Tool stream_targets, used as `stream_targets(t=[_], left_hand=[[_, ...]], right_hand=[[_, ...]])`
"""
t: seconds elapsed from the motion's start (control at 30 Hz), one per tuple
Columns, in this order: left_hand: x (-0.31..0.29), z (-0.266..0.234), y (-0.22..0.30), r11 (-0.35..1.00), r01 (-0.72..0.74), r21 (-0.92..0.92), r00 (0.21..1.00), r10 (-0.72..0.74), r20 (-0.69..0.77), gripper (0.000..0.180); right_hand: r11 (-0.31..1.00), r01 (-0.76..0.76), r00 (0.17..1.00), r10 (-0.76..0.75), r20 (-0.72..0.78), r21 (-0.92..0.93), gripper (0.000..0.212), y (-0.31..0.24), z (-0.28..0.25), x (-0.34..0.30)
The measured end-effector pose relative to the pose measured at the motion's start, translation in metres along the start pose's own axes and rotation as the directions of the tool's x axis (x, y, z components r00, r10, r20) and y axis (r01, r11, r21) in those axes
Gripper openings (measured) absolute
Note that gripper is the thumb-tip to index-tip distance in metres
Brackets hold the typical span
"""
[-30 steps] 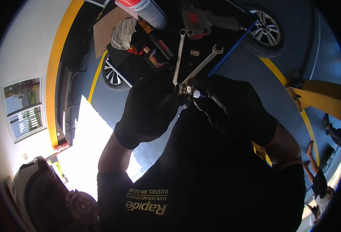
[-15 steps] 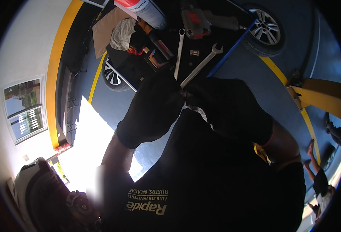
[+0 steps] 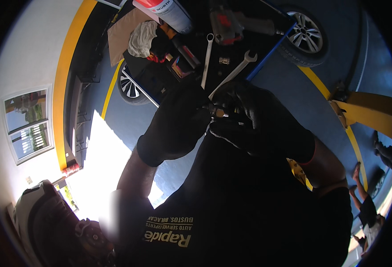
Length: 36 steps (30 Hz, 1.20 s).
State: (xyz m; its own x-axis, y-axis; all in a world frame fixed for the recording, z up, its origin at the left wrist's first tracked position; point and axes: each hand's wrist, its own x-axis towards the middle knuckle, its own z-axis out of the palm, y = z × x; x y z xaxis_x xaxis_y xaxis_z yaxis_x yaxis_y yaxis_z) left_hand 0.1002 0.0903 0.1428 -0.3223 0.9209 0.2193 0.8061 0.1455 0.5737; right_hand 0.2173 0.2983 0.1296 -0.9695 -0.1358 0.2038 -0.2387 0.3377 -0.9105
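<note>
Black gloves cover both my hands, which meet in front of my chest. Between them is a small metal part (image 3: 220,113) with a dull, brassy face; its exact kind is too small to make out. My left hand (image 3: 176,122) is closed, its fingertips pinching the part's left end. Curled about the other end, my right hand (image 3: 258,118) has its thumb and fingers around the part. Just beyond my hands, on a black-topped cart, lie a ring-ended wrench (image 3: 208,60) and an open-ended wrench (image 3: 237,71). A small metal fitting (image 3: 224,60) rests between these wrenches.
An impact wrench (image 3: 227,26) lies at the cart's far right, near its blue edge (image 3: 267,60). A spray can (image 3: 171,15), a whitish rag (image 3: 141,39) and a black-and-red tool (image 3: 186,52) sit at the left. Beyond are wheels (image 3: 303,32) and a yellow lift arm (image 3: 371,109).
My right hand's fingers have loosened and spread somewhat, and the small metal part now shows between my hands. My left hand stays nearly in place.
</note>
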Motion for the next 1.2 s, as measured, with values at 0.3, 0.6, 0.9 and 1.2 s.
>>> stream_targets(t=[0.3,0.6,0.9,1.2], left_hand=[[-0.001,0.003,-0.004,0.993,-0.100,0.056,0.993,0.103,-0.056,0.022],[-0.012,0.007,-0.010,0.998,-0.046,0.045,0.998,0.048,-0.036,0.017],[-0.010,0.009,-0.004,1.000,-0.001,0.025,1.000,0.001,-0.024,0.017],[-0.004,0.024,0.009,0.999,0.014,0.030,0.999,-0.012,-0.051,0.012]], right_hand=[[0.985,-0.077,0.997,0.072,0.037,0.156,0.040,0.005,0.005,0.002],[0.918,0.270,0.949,-0.305,-0.083,-0.290,0.031,0.040,0.032,-0.010],[0.995,0.087,0.994,-0.090,-0.057,-0.056,0.032,0.029,0.023,-0.013],[0.852,0.246,0.940,-0.326,-0.101,-0.461,0.037,0.029,0.023,-0.027]])
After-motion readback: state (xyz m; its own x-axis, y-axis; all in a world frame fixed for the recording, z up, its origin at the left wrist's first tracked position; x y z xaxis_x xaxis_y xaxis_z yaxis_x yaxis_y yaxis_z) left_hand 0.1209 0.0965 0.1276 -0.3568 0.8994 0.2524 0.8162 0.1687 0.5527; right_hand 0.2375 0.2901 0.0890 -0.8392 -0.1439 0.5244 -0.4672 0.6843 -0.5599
